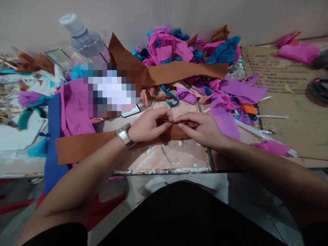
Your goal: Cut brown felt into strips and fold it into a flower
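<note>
Left fingers (163, 128) and right fingers (185, 130) pinch a brown strip (83, 146) along its far edge; mostly open desk (150, 158) lies nearer.

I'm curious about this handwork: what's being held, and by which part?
The nearer brown strip, pinched along its far edge by the left hand and right hand.

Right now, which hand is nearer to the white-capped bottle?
Left: the left hand, on the brown strip, sits in front and right of the bottle; the right hand, same strip, is farther right.
</note>
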Demonstrator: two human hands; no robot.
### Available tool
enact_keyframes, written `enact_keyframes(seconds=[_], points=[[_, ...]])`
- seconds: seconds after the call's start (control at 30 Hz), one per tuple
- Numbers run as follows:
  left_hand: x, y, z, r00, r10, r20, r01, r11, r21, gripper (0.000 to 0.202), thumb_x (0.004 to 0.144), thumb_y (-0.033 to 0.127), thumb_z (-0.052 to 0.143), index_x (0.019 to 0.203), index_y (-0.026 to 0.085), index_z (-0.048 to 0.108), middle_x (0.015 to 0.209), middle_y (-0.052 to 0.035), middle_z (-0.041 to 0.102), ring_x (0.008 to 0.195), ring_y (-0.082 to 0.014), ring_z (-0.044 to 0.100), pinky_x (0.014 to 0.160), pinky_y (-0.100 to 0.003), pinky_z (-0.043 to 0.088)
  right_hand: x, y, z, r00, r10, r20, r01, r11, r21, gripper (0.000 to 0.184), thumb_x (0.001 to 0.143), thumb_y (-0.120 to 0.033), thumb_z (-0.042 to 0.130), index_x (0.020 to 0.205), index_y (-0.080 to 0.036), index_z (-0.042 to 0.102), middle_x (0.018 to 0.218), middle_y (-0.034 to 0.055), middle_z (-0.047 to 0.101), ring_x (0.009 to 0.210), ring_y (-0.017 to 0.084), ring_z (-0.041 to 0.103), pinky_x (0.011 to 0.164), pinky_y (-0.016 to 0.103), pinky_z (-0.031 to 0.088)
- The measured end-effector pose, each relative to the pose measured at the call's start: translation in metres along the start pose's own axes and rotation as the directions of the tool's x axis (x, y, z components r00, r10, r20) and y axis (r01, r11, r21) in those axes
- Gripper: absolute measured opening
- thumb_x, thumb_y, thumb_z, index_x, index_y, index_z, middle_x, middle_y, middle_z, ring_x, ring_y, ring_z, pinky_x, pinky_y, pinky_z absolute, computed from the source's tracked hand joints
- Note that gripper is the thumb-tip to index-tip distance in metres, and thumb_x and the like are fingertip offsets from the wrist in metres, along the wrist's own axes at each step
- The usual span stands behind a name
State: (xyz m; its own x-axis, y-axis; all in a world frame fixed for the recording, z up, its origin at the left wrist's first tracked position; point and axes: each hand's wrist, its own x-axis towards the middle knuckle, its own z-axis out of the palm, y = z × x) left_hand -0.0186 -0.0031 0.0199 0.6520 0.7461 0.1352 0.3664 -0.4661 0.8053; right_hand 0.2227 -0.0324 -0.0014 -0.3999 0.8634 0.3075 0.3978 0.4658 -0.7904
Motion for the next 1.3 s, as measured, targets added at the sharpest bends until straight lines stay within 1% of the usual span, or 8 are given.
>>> enact_keyframes(seconds=[0.17, 0.27, 0.4, 0.5, 0.67, 0.77, 1.07, 1.3], points=[[0.003, -0.005, -0.002, 0.999, -0.053, -0.012, 0.050, 0.982, -0.183, 0.012, 0.090, 0.026, 0.067, 0.095, 0.018, 0.060, 0.090, -0.0034, 0.062, 0.080, -0.0143, 0.061, 0.074, -0.025, 0.049, 0.000, 0.000, -0.001, 1.000, -0.024, -0.011, 0.023, 1.000, -0.015, 0.020, 0.095, -0.022, 0.066, 0.108, -0.024, 0.081, 0.094, 0.0036, 0.079, 0.080, 0.017, 0.070, 0.072, 0.030, 0.052], [0.004, -0.008, -0.004, 0.999, -0.052, -0.001, 0.050, 0.972, -0.230, 0.011, 0.089, 0.024, 0.068, 0.094, 0.017, 0.061, 0.090, -0.0039, 0.063, 0.082, -0.0143, 0.061, 0.075, -0.025, 0.049, 0.001, 0.000, -0.002, 0.999, -0.036, -0.020, 0.036, 0.999, -0.001, 0.020, 0.095, -0.021, 0.065, 0.107, -0.024, 0.081, 0.094, 0.0042, 0.078, 0.080, 0.017, 0.069, 0.070, 0.030, 0.051], [0.003, -0.006, -0.009, 0.998, -0.041, 0.044, 0.050, 0.975, -0.219, 0.013, 0.087, 0.023, 0.071, 0.094, 0.016, 0.063, 0.092, -0.0042, 0.064, 0.081, -0.0134, 0.060, 0.074, -0.023, 0.049, 0.001, -0.001, -0.003, 0.998, -0.066, -0.011, 0.066, 0.998, -0.002, 0.021, 0.094, -0.018, 0.064, 0.106, -0.024, 0.080, 0.095, 0.0037, 0.079, 0.083, 0.017, 0.070, 0.074, 0.030, 0.053], [0.002, -0.002, -0.009, 0.995, -0.058, 0.086, 0.075, 0.975, -0.211, 0.017, 0.089, 0.029, 0.073, 0.094, 0.014, 0.065, 0.088, -0.0035, 0.066, 0.074, -0.0113, 0.058, 0.068, -0.021, 0.047, 0.001, -0.002, -0.002, 0.997, -0.076, 0.001, 0.076, 0.997, 0.002, 0.020, 0.094, -0.018, 0.064, 0.106, -0.024, 0.079, 0.098, 0.0032, 0.079, 0.086, 0.018, 0.072, 0.077, 0.031, 0.054], [0.003, 0.003, -0.006, 0.993, -0.111, 0.051, 0.119, 0.970, -0.212, 0.025, 0.093, 0.037, 0.070, 0.087, 0.013, 0.069, 0.078, -0.0028, 0.066, 0.067, -0.0095, 0.056, 0.063, -0.019, 0.045, -0.001, -0.002, 0.000, 0.999, -0.040, -0.004, 0.040, 0.998, 0.043, 0.021, 0.093, -0.020, 0.066, 0.111, -0.024, 0.076, 0.108, 0.0032, 0.080, 0.095, 0.020, 0.075, 0.085, 0.032, 0.058], [0.003, 0.002, -0.004, 0.992, -0.119, 0.040, 0.125, 0.966, -0.226, 0.024, 0.092, 0.036, 0.072, 0.087, 0.013, 0.068, 0.078, -0.0028, 0.066, 0.068, -0.0093, 0.057, 0.064, -0.019, 0.046, -0.002, 0.000, 0.002, 1.000, -0.021, -0.006, 0.021, 0.999, 0.033, 0.018, 0.094, -0.022, 0.066, 0.109, -0.025, 0.076, 0.106, 0.0030, 0.080, 0.092, 0.020, 0.075, 0.082, 0.032, 0.059], [0.004, -0.001, 0.004, 0.989, -0.150, 0.017, 0.148, 0.935, -0.321, 0.025, 0.089, 0.035, 0.076, 0.098, 0.013, 0.066, 0.077, -0.0023, 0.067, 0.068, -0.0097, 0.060, 0.067, -0.020, 0.049, 0.001, -0.001, 0.000, 0.995, -0.095, -0.022, 0.093, 0.993, -0.072, 0.016, 0.093, -0.019, 0.067, 0.105, -0.023, 0.076, 0.101, 0.0021, 0.080, 0.088, 0.018, 0.074, 0.080, 0.030, 0.056], [0.003, -0.001, 0.002, 0.985, -0.172, 0.027, 0.174, 0.955, -0.240, 0.032, 0.093, 0.044, 0.070, 0.099, 0.012, 0.073, 0.081, -0.0042, 0.069, 0.069, -0.0109, 0.058, 0.064, -0.021, 0.046, 0.000, 0.001, 0.001, 0.991, -0.135, -0.015, 0.133, 0.985, -0.114, 0.014, 0.094, -0.020, 0.066, 0.104, -0.022, 0.075, 0.099, 0.0021, 0.080, 0.083, 0.016, 0.073, 0.076, 0.029, 0.054]])
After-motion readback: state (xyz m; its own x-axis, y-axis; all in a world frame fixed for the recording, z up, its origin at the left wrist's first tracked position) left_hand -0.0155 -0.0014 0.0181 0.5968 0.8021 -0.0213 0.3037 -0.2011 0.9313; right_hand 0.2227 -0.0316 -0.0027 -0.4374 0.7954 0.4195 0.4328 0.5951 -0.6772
